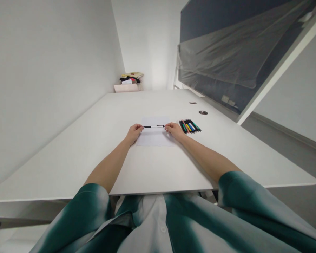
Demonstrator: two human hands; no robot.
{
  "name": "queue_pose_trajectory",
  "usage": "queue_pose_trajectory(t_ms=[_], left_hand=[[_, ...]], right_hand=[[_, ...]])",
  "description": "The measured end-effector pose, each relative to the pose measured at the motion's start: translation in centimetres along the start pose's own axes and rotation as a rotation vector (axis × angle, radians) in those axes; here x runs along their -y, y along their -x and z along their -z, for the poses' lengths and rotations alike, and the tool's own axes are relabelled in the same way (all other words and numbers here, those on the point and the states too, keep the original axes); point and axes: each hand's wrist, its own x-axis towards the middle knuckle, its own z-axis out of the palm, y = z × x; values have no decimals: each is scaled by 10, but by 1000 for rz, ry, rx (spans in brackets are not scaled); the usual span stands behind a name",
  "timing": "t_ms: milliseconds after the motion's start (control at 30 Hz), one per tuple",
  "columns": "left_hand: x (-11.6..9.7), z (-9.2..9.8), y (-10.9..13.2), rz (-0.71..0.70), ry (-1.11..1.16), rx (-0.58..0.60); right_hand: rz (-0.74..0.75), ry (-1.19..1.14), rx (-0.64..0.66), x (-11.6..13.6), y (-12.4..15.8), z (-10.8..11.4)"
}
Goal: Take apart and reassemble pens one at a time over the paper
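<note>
A white table [81, 158] is noted as the main work surface, bordered along its left side by a pale wall [55, 52]. A dark panel [200, 28], partly covered by clear plastic, stands beyond the right edge. At the far end a pale box [126, 88] is seen with folded items piled at it; their kind cannot be told. On the table, in front of the person, a sheet of paper [155, 141] is laid flat. Just to its right a row of pens [190, 126] in mixed colours is set out side by side, near the right hand [175, 130]. The left hand [134, 133] is placed at the paper's left side. Between the hands, above or on the paper, a black-and-white pen [154, 126] is held crosswise; contact with the sheet cannot be confirmed. Its dark end is pinched by the left fingers, its clip end by the right fingers. The step in hand is judged to be handling or aligning of this single pen. For the next move, a steady two-ended grip and level control appear to be called for.
</note>
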Motion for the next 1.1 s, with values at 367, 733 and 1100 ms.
queue_pose_trajectory(t_ms=[367,733,1100], left_hand=[[-2,-1,0,12,-19,10],[-3,-2,1,31,-18,20],[-4,-2,2,25,-46,28]], right_hand=[[13,20,2,0,0,0],[38,46,13,-4,-3,1],[25,60,8,-1,0,1]])
